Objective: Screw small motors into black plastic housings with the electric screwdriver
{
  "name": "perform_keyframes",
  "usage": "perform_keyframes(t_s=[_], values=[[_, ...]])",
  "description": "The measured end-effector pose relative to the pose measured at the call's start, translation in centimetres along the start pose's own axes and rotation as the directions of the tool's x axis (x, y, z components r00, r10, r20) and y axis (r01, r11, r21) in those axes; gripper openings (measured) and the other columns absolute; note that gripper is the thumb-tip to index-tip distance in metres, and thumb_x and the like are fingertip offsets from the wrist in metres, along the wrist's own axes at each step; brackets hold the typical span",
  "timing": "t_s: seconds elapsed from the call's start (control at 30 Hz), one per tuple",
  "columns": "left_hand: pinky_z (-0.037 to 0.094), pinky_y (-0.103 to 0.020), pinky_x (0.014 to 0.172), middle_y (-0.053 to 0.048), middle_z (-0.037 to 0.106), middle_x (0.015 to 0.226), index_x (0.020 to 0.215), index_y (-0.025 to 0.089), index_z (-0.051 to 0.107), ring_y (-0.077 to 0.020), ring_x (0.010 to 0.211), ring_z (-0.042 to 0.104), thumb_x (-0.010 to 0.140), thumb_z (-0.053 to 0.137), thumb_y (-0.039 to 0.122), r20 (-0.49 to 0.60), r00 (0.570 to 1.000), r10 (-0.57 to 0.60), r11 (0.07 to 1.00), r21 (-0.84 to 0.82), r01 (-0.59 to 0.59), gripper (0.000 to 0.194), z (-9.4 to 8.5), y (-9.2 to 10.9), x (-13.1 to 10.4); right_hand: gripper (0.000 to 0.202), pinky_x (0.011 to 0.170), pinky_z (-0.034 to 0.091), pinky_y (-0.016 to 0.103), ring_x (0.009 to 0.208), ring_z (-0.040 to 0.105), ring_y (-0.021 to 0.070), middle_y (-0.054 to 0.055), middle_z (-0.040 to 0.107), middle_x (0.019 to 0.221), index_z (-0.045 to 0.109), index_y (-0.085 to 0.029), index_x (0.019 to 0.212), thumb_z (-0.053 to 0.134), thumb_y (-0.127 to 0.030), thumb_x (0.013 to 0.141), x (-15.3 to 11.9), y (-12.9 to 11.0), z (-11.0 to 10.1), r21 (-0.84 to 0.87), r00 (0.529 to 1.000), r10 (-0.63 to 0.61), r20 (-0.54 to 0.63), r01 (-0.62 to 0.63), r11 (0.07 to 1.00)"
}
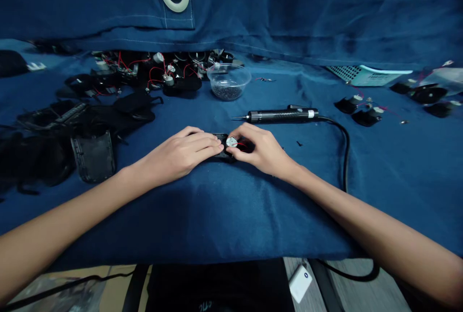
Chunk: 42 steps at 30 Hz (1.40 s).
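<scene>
Motor pinched in right grip, left hand clasping casing, blue cloth, grey floor

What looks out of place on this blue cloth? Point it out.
A small black scrap lies loose on the blue cloth, between the right hand and black cord, apart from any pile. A red-wired piece also looks stray, right of the clear bowl.

Dim overall; upper-right corner near black. Black parts at left edge smeared by blur. Soft sheen on cloth, lower centre.
</scene>
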<state>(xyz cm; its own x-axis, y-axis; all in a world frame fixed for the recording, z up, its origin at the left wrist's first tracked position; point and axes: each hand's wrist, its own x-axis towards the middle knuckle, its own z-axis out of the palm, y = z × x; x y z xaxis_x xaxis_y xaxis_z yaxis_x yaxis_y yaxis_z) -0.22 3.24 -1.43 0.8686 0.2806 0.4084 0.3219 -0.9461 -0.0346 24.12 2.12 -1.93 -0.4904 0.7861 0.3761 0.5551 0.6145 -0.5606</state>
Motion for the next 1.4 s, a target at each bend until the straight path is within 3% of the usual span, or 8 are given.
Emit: perform_keyframes(t_s=[0.27, 0.43, 0.6, 0.77, 1.03, 1.13, 1.23, 1.4], values=[[0.042, -0.040, 0.102, -0.008, 0.065, 0.122, 0.125, 0.014, 0.054, -0.0210, 0.120, 0.057, 0.099, 0.041, 0.011, -0.010, 1.000, -0.006, 1.000, -0.009, 0.006, 0.030, 0.1, 0.1, -0.1, 0.020, 0.077, 0.048, 0.027, 0.082, 0.058, 0.0136, 0.004, 0.062, 0.095, 0.062, -0.017, 0.098, 0.061, -0.035, 0.089, -0.4, 0.2, -0.2, 0.027, 1.000, 0.011, 0.023, -0.012, 1.000], [0.043, -0.040, 0.102, -0.009, 0.066, 0.120, 0.123, 0.012, 0.056, -0.0203, 0.118, 0.058, 0.099, 0.041, 0.011, -0.023, 1.000, 0.007, 1.000, 0.008, -0.007, 0.029, 0.1, 0.1, 0.0, 0.050, 0.093, 0.048, 0.034, 0.105, 0.059, 0.0189, 0.008, 0.058, 0.122, 0.050, -0.020, 0.124, 0.067, -0.044, 0.083, -0.8, 0.8, -0.1, 0.096, 0.988, 0.052, 0.148, -0.067, 0.993], [0.043, -0.040, 0.101, -0.010, 0.066, 0.119, 0.122, 0.011, 0.057, -0.0213, 0.118, 0.058, 0.099, 0.042, 0.011, -0.026, 1.000, 0.017, 1.000, 0.024, -0.017, 0.028, 0.2, 0.1, -0.1, 0.073, 0.100, 0.046, 0.044, 0.118, 0.054, 0.0258, 0.012, 0.053, 0.131, 0.036, -0.018, 0.136, 0.072, -0.039, 0.076, -0.7, 0.9, 0.4, 0.013, 0.982, 0.056, 0.179, -0.059, 0.998], [0.043, -0.041, 0.102, -0.010, 0.066, 0.120, 0.123, 0.012, 0.057, -0.0205, 0.118, 0.058, 0.099, 0.042, 0.011, -0.022, 1.000, 0.003, 1.000, 0.016, -0.002, 0.029, 0.2, 0.2, -0.1, 0.064, 0.100, 0.045, 0.048, 0.117, 0.054, 0.0279, 0.012, 0.056, 0.126, 0.043, -0.017, 0.134, 0.070, -0.033, 0.078, -0.7, 0.3, 0.6, -0.090, 0.987, -0.010, 0.162, 0.025, 0.996], [0.045, -0.041, 0.100, -0.011, 0.065, 0.121, 0.123, 0.010, 0.055, -0.0224, 0.119, 0.057, 0.098, 0.043, 0.011, -0.019, 0.999, 0.029, 0.998, 0.057, -0.028, 0.028, 0.1, 0.1, -0.1, 0.069, 0.101, 0.046, 0.044, 0.120, 0.055, 0.0249, 0.011, 0.053, 0.135, 0.041, -0.020, 0.137, 0.069, -0.047, 0.080, -0.9, 0.1, 0.1, 0.000, 0.987, 0.057, 0.153, -0.058, 0.998], [0.046, -0.042, 0.099, -0.013, 0.065, 0.120, 0.122, 0.007, 0.056, -0.0247, 0.118, 0.057, 0.098, 0.044, 0.010, -0.028, 0.998, 0.051, 0.995, 0.083, -0.048, 0.027, 0.1, 0.2, -0.1, 0.046, 0.091, 0.052, 0.035, 0.102, 0.061, 0.0190, 0.009, 0.059, 0.119, 0.051, -0.018, 0.121, 0.065, -0.044, 0.085, -0.7, -0.1, 0.0, 0.075, 0.995, 0.070, 0.069, -0.075, 0.994], [0.046, -0.042, 0.098, -0.014, 0.066, 0.118, 0.114, 0.006, 0.058, -0.0261, 0.117, 0.058, 0.097, 0.046, 0.011, -0.046, 0.997, 0.061, 0.996, 0.063, -0.059, 0.022, 0.1, 0.3, -0.1, 0.023, 0.083, 0.050, 0.032, 0.090, 0.059, 0.0167, 0.006, 0.060, 0.103, 0.057, -0.018, 0.104, 0.061, -0.035, 0.089, -0.4, -0.2, 0.1, 0.011, 0.999, 0.027, 0.028, -0.027, 1.000], [0.046, -0.042, 0.098, -0.012, 0.067, 0.117, 0.110, 0.011, 0.060, -0.0241, 0.118, 0.058, 0.097, 0.046, 0.011, -0.036, 0.999, 0.025, 1.000, -0.001, -0.025, 0.019, -0.2, 0.4, -0.1, 0.018, 0.077, 0.047, 0.029, 0.084, 0.057, 0.0155, 0.005, 0.060, 0.097, 0.057, -0.017, 0.099, 0.061, -0.032, 0.089, -0.1, -0.1, 0.0, -0.039, 0.999, 0.002, 0.049, 0.000, 0.999]])
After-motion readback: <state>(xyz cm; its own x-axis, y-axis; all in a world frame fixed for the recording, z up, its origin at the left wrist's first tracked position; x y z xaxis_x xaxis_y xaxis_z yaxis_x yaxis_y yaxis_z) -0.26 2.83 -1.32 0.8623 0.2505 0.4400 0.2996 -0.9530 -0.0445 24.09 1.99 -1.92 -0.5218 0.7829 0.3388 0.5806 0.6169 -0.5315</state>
